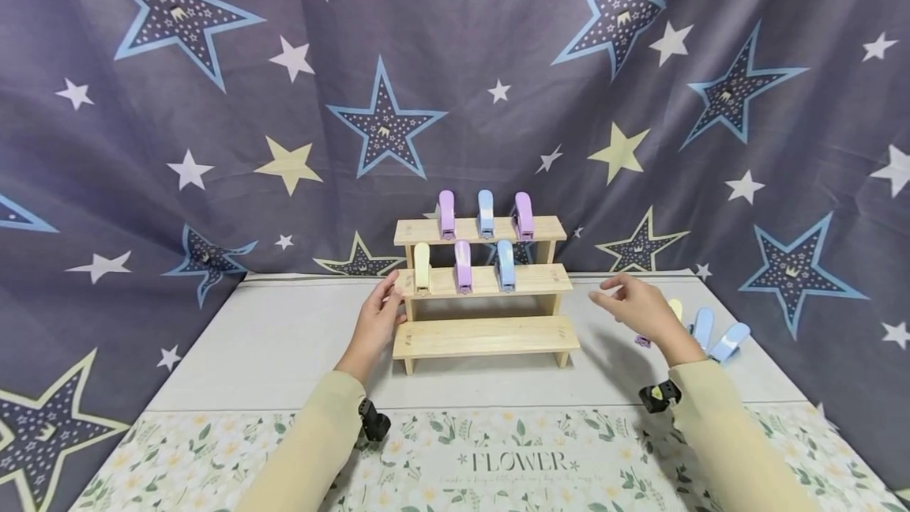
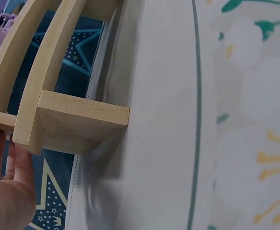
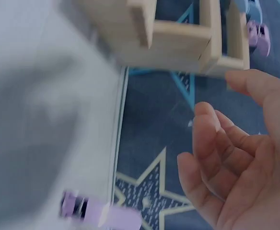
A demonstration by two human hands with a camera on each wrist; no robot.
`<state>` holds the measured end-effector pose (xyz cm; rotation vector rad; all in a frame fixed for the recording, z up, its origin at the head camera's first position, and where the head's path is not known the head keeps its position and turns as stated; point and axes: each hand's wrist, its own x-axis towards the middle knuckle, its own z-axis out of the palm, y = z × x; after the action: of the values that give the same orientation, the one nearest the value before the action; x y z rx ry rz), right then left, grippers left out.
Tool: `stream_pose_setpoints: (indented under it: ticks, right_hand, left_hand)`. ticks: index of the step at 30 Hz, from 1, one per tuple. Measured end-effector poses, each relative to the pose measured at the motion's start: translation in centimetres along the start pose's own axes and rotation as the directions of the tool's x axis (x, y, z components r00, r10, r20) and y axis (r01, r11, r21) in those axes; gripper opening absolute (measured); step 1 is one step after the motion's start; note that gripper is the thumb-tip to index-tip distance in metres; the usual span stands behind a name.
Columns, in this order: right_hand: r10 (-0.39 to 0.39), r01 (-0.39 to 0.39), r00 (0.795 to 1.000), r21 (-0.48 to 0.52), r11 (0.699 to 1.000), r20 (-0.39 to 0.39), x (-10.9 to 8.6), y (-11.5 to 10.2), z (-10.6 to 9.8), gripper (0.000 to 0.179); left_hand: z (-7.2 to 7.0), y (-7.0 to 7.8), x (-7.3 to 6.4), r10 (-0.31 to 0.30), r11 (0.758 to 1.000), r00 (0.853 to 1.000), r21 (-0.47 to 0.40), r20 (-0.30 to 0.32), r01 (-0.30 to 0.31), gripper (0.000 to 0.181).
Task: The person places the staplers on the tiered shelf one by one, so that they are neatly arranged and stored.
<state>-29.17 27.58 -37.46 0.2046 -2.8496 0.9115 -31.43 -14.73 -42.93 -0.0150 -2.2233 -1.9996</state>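
Note:
A three-tier wooden stand [image 1: 486,338] is at the centre of the head view. The top tier bears a purple stapler [image 1: 446,216], a blue one and another purple one. On the middle tier are a yellow stapler [image 1: 423,267], a purple one and a blue one. The bottom tier is bare. My left hand [image 1: 379,322] touches the left end of the stand at the middle tier, its fingers [image 2: 22,165] fairly straight against the wood. Right of the stand, my right hand [image 1: 636,308] hovers with loosely bent fingers and nothing between them.
Several more staplers lie to the right, partly behind my right hand: blue staplers [image 1: 730,342], a bit of a yellow one [image 1: 675,308] and a purple one [image 3: 104,213]. A star-print curtain [image 1: 498,141] hangs behind the table [image 1: 284,338]. A flower-print cloth [image 1: 519,433] covers the near side.

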Motion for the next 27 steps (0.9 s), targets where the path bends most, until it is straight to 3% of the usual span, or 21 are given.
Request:
stream_pose_setpoints:
  ticks: [14,18,27]
  right_hand:
    - [0.158,-0.157,0.987,-0.063,0.986,0.016,-2.0,6.1,-1.8,0.063]
    - [0.177,-0.177,0.984,-0.052,0.983,0.003,-2.5,7.0,-2.0,0.061]
    - [0.213,-0.212,0.977,-0.028,0.977,0.025,-2.7,8.1,-1.6,0.063]
  left_hand:
    - [0.1,0.0,-0.2,0.019,1.0,1.0,0.005,-0.005,-0.019,0.048]
    - [0.2,0.1,-0.2,0.037,0.999,0.999,0.021,-0.015,-0.037,0.048]
    - [0.0,0.0,-0.1,0.001,1.0,1.0,-0.02,0.008,-0.001,0.048]
